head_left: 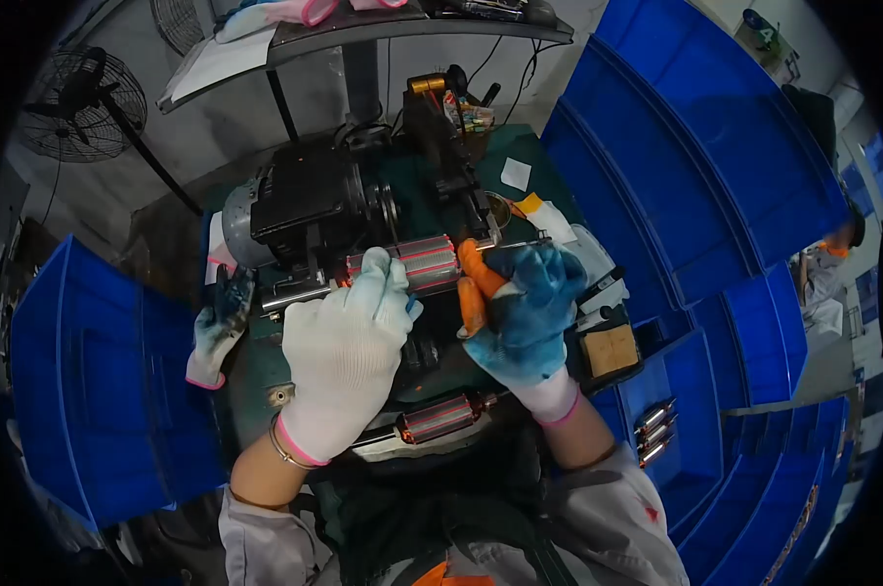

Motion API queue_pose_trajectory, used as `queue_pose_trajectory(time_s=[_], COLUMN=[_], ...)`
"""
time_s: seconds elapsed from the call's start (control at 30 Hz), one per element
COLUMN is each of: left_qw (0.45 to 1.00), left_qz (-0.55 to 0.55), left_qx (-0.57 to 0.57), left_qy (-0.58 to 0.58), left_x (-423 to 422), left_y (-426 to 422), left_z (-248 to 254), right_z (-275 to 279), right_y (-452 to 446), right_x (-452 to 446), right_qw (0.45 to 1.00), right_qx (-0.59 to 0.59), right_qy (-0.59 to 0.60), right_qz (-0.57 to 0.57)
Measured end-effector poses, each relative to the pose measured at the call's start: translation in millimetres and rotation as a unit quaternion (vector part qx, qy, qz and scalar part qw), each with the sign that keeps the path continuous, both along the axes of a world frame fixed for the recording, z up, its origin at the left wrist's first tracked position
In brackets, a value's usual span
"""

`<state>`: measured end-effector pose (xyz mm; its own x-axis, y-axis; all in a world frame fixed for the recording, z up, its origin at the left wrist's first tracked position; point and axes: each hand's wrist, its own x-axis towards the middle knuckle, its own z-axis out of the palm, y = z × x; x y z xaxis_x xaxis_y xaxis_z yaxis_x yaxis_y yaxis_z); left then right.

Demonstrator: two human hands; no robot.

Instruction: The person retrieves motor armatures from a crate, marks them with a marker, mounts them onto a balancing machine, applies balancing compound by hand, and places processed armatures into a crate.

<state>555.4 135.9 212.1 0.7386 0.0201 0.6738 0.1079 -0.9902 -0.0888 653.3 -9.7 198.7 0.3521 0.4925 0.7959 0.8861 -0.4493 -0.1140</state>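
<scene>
A motor armature point(430, 264) with a ridged metal core and red strips lies crosswise in a belt-driven machine point(315, 200). My left hand point(354, 322), in a white glove with bluish fingertips, has its fingers closed over the armature's left part. At the right end is my right hand point(529, 313), in a blue-coated glove with orange covers on thumb and forefinger. Those two fingers curl at the armature's end; the rest are folded, and the exact contact is partly hidden. A second armature point(437, 420) rests on the bench just in front of my body.
Blue bins stand at the left point(100, 391) and right point(695, 146); a lower right bin holds several small armatures point(654, 430). A spare glove point(217, 327) lies left of the machine. Near my right hand are a tan block point(609, 350) and dark-handled tools point(601, 285). A shelf point(412, 29) overhangs the back.
</scene>
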Motion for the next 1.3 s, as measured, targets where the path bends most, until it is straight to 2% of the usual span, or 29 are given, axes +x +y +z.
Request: queue_pose_trajectory(time_s=[0.1,0.2,0.23,0.3,0.33,0.4,0.47,0.53,0.6,0.63,0.77,0.8,0.9,0.93,1.0,1.03,1.1,1.17,1.2,1.23,1.27,1.3], left_qw=[0.999,0.998,0.999,0.998,0.999,0.996,0.999,0.999,0.999,0.998,0.994,0.994,0.988,0.989,0.975,0.969,0.933,0.853,0.833,0.785,0.728,0.679], left_qz=[-0.016,-0.040,-0.037,-0.045,-0.042,-0.065,-0.044,-0.015,-0.009,-0.009,-0.018,-0.015,-0.038,-0.035,-0.065,-0.079,-0.205,-0.314,-0.357,-0.364,-0.367,-0.381], left_qx=[-0.030,-0.034,-0.021,-0.028,-0.028,-0.026,-0.013,-0.028,-0.043,-0.052,-0.103,-0.103,-0.146,-0.146,-0.211,-0.226,-0.264,-0.416,-0.420,-0.493,-0.561,-0.608], left_qy=[-0.007,-0.020,-0.017,-0.021,-0.020,-0.047,-0.024,0.006,0.014,0.024,0.032,0.027,0.013,0.007,0.003,-0.054,-0.134,-0.029,0.035,0.089,0.142,0.155], left_x=[1.3,-1.4,-2.4,-1.1,-0.5,1.2,-1.8,-0.4,0.4,-0.2,2.9,2.0,4.3,4.2,3.7,3.5,-10.9,-35.4,-43.6,-50.4,-57.0,-62.3], left_y=[-2.6,-6.2,-5.5,-2.7,-2.4,-1.3,-0.7,-1.3,-4.1,-3.9,-0.6,-1.3,2.0,2.7,4.4,2.9,-1.0,-22.9,-28.5,-32.9,-36.8,-39.8], left_z=[4.4,12.8,12.9,9.8,8.6,7.8,3.5,6.2,13.7,17.2,22.8,22.6,21.8,21.5,21.7,21.4,20.6,27.6,30.1,25.8,21.2,19.7], right_z=[-1.8,22.3,33.7,-10.6,-28.2,12.3,2.8,-6.6,14.4,15.4,-23.0,-23.4,-61.2,-42.8,-48.4,-32.2,0.4,20.4,31.5,39.5,36.3,40.8], right_y=[-0.8,-10.2,-15.7,-6.5,-3.3,-11.8,-11.1,-3.2,-7.7,-16.0,-11.0,-19.1,-11.3,-2.0,-3.2,-10.0,-23.3,-29.0,-38.5,-47.8,-50.3,-52.6], right_x=[2.1,30.7,30.0,10.6,11.8,17.3,22.4,2.8,15.9,28.3,1.8,7.6,-1.0,-19.9,-12.0,-15.3,-21.6,-41.1,-47.8,-52.4,-55.0,-54.4], right_qw=[0.984,0.991,0.989,0.996,0.994,0.993,0.985,0.987,0.969,0.983,0.998,0.997,0.991,0.997,0.999,0.987,0.902,0.865,0.890,0.903,0.934,0.933], right_qx=[-0.103,-0.097,-0.144,-0.084,-0.060,-0.091,-0.082,-0.156,-0.239,-0.133,-0.049,0.016,-0.023,-0.029,0.034,0.062,0.151,0.223,0.111,-0.003,-0.006,-0.013], right_qy=[-0.147,0.040,0.012,-0.017,-0.083,0.024,0.091,0.030,0.038,0.093,-0.011,0.026,0.133,-0.015,0.028,0.136,0.349,0.311,0.298,0.283,0.176,0.179], right_qz=[-0.010,0.087,0.039,-0.005,-0.035,0.073,0.119,-0.032,-0.038,0.085,0.039,0.072,0.005,-0.067,-0.024,0.062,0.206,0.324,0.325,0.323,0.311,0.313])
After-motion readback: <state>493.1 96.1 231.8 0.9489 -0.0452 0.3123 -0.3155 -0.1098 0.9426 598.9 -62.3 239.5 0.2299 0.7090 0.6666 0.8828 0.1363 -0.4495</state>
